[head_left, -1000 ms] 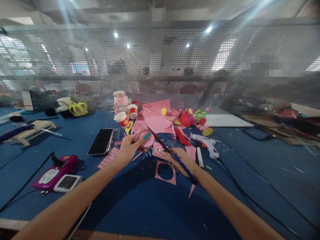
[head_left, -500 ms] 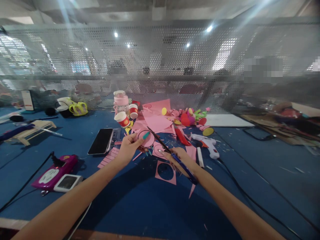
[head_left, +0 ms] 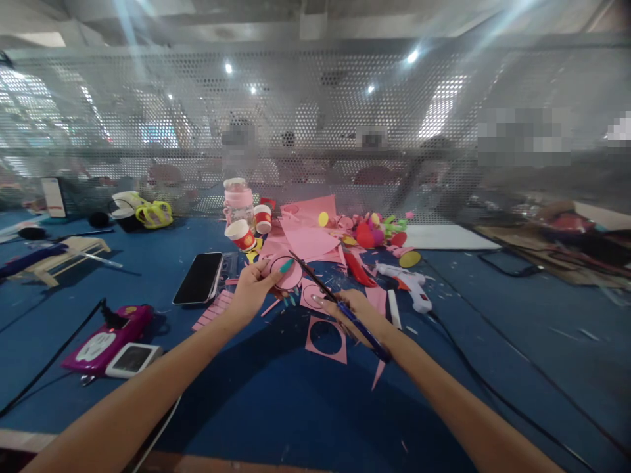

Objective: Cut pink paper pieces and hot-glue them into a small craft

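Left hand pinches pink disc at its left side, thumb on top; disc sits over table, by scissors tip, contact unclear. Right hand grips scissors by blue handles; can't tell blade gap. Disc looks like paper: probably light, thin, easily creased; best pinched lightly near rim. Scissors likely stiff, heavier; hold by handles.

Blue tabletop. Grey perforated partition behind, spanning width. Several bright lamps; grey ceiling, beam overhead.
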A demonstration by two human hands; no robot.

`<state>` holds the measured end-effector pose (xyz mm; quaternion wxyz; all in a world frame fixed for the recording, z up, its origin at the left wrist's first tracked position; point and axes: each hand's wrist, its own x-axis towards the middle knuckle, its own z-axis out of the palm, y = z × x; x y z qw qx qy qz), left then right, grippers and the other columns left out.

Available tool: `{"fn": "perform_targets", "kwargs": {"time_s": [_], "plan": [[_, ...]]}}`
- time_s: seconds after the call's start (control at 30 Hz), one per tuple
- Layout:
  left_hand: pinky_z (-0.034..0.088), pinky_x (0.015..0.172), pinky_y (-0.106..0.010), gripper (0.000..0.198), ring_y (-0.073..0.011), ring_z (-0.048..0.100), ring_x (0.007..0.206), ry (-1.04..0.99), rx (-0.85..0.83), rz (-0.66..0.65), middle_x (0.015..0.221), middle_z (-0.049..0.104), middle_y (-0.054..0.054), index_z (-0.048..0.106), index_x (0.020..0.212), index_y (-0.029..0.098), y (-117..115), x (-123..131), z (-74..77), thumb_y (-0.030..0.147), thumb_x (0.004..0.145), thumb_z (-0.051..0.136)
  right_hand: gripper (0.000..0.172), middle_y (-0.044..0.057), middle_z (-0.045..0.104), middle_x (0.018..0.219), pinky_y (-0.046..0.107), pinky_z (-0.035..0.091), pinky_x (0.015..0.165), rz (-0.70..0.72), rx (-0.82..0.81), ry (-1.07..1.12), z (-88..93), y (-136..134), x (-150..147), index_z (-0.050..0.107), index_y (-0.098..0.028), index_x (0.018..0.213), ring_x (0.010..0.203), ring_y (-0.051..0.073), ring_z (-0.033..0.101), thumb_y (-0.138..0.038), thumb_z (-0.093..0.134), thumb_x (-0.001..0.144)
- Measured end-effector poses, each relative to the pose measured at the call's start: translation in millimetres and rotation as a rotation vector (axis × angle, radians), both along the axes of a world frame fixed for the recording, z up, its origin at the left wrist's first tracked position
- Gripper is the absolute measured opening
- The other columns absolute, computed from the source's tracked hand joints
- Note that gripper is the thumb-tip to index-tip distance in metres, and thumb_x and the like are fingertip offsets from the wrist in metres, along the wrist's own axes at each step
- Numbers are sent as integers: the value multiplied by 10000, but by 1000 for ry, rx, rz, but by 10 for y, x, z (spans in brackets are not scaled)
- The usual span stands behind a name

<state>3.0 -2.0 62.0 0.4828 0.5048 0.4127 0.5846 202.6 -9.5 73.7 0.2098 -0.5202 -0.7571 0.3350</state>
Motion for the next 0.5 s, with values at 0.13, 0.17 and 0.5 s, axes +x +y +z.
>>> {"fn": "perform_targets", "kwargs": {"time_s": [0.13, 0.17, 0.5], "plan": [[460, 397, -211, 422, -94, 524, 364, -51, 20, 3, 517, 569, 62, 532, 912, 155, 12, -18, 31, 364, 584, 696, 429, -21, 420, 358, 199, 321, 372, -4, -16, 10, -25, -3, -6, 441, -173, 494, 340, 84, 419, -544, 497, 704], [456, 388, -207, 444, -91, 524, 363, -89, 27, 8, 534, 576, 64, 518, 938, 167, 17, -17, 35, 365, 583, 698, 434, -23, 413, 354, 199, 321, 370, -10, -24, 15, -21, -10, -14, 431, -175, 486, 334, 83, 415, -545, 496, 703], [525, 525, -208, 298, -132, 631, 570, -457, -298, -114, 553, 596, 14, 505, 662, 172, -39, 83, 8, 341, 560, 728, 415, -31, 402, 371, 205, 340, 383, -78, -81, 97, 45, -68, -68, 401, -183, 486, 344, 88, 428, -521, 515, 698]]}}
